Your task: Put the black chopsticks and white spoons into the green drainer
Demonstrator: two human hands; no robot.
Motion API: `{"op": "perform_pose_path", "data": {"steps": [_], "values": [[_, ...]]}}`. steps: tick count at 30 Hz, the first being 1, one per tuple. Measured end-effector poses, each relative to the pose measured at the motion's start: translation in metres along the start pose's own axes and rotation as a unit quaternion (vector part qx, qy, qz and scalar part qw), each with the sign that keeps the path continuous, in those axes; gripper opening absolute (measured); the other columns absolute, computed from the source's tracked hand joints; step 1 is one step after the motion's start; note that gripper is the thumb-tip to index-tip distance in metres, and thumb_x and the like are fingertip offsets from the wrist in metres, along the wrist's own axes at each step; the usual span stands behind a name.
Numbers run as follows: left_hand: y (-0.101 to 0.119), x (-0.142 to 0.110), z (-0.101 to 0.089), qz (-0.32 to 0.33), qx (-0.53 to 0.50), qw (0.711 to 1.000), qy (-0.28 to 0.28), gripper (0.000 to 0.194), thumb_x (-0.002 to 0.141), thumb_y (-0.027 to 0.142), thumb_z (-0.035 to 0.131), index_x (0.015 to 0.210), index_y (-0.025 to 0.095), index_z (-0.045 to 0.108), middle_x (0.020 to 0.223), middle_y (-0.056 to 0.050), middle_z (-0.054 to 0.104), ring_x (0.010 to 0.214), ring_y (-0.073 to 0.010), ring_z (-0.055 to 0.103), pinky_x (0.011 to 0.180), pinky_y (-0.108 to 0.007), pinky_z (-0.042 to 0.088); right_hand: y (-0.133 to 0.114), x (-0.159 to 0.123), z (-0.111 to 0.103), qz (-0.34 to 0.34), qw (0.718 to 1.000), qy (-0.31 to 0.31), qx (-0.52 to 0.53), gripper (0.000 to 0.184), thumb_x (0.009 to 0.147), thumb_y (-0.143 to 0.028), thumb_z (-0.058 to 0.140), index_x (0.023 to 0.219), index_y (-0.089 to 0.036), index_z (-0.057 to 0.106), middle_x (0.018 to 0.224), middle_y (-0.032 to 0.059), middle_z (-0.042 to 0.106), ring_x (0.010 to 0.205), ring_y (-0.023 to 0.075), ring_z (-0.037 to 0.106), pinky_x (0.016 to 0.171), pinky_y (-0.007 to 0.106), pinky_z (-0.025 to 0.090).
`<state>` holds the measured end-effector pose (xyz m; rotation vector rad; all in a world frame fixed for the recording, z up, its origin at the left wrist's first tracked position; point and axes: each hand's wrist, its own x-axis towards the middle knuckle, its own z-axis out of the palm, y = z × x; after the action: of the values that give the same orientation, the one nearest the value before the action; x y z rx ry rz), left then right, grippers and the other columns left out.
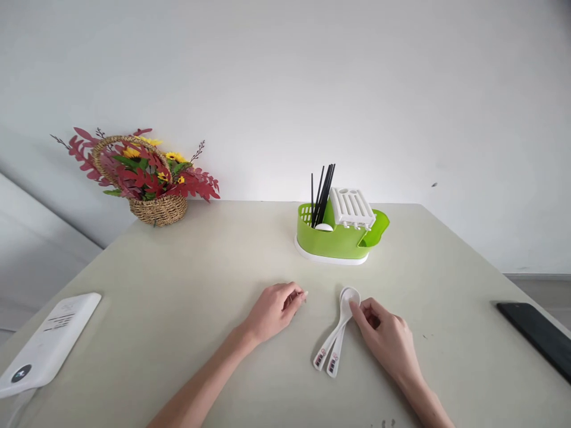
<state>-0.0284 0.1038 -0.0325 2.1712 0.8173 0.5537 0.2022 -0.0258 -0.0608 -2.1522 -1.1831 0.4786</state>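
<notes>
Fingers (pixel 358 313) of the right hand (pixel 389 337) are sitting half-curled at 3 o'clock of the two white spoons (pixel 341 324), thumb tip touching a bowl edge. Can't tell if they're pinching it or just resting there. The left hand (pixel 273 310) is resting at 10 o'clock of the spoons, clear of them, fingers curling loosely, thumb near the index. Its palm side is facing away, so can't tell if it's holding anything; nothing is sticking out.

Spoons are lying on the pale table (pixel 200 273) between the hands, bowls stacking at the 1 o'clock end, handles splaying toward 7, printed marks showing near the ends.

Clock centred on spoons: green holder (pixel 328 242) is standing at 12, on a white base. Black chopsticks (pixel 325 193) are leaning in its 9 o'clock section, a white rounded piece (pixel 323 227) showing beside them. White slotted rack (pixel 357 219) is sitting on top, green scoop-shaped tray (pixel 378 229) projecting at the holder's 3. Wicker basket (pixel 158 211) with artificial-looking flowers is standing at 10. White device (pixel 57 339) is lying at 9, black phone (pixel 533 334) at 3, beyond the right hand.
</notes>
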Motion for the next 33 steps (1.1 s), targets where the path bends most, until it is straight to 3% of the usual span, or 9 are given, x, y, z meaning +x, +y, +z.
{"op": "perform_pose_path", "data": {"steps": [9, 19, 27, 33], "values": [[0.002, 0.000, 0.001, 0.003, 0.007, 1.000, 0.005, 0.030, 0.107, 0.039, 0.045, 0.090, 0.021, 0.061, 0.074, 0.002, 0.064, 0.066, -0.0121, 0.054, 0.065, -0.024, 0.040, 0.005, 0.000, -0.005, 0.006, 0.997, 0.044, 0.056, 0.053, 0.097, -0.069, 0.040, 0.067, -0.025, 0.049, 0.056, -0.0046, 0.047, 0.055, 0.0145, 0.041, 0.058, 0.025, 0.036], [-0.004, 0.000, 0.003, 0.025, 0.007, 1.000, 0.011, 0.032, 0.106, 0.040, 0.045, 0.091, 0.020, 0.064, 0.078, 0.000, 0.068, 0.067, -0.0136, 0.056, 0.064, -0.025, 0.042, -0.011, 0.000, 0.005, 0.003, 0.990, 0.046, -0.132, 0.051, 0.098, -0.067, 0.042, 0.067, -0.027, 0.052, 0.058, -0.0008, 0.060, 0.052, 0.0176, 0.048, 0.056, 0.027, 0.031], [-0.004, -0.002, 0.003, 0.034, 0.020, 0.999, 0.017, 0.032, 0.106, 0.039, 0.045, 0.089, 0.021, 0.064, 0.078, -0.001, 0.069, 0.069, -0.0146, 0.058, 0.065, -0.026, 0.042, -0.003, 0.000, 0.009, -0.037, 0.988, 0.035, -0.148, 0.049, 0.103, -0.059, 0.037, 0.069, -0.026, 0.051, 0.059, -0.0005, 0.060, 0.052, 0.0172, 0.050, 0.056, 0.026, 0.028], [-0.006, -0.003, 0.003, 0.041, 0.023, 0.999, 0.019, 0.030, 0.106, 0.037, 0.045, 0.089, 0.021, 0.064, 0.076, -0.001, 0.068, 0.068, -0.0149, 0.059, 0.066, -0.026, 0.042, 0.000, -0.001, 0.012, -0.025, 0.985, 0.026, -0.170, 0.046, 0.105, -0.054, 0.033, 0.070, -0.026, 0.044, 0.061, 0.0000, 0.062, 0.054, 0.0180, 0.049, 0.057, 0.026, 0.027]]}}
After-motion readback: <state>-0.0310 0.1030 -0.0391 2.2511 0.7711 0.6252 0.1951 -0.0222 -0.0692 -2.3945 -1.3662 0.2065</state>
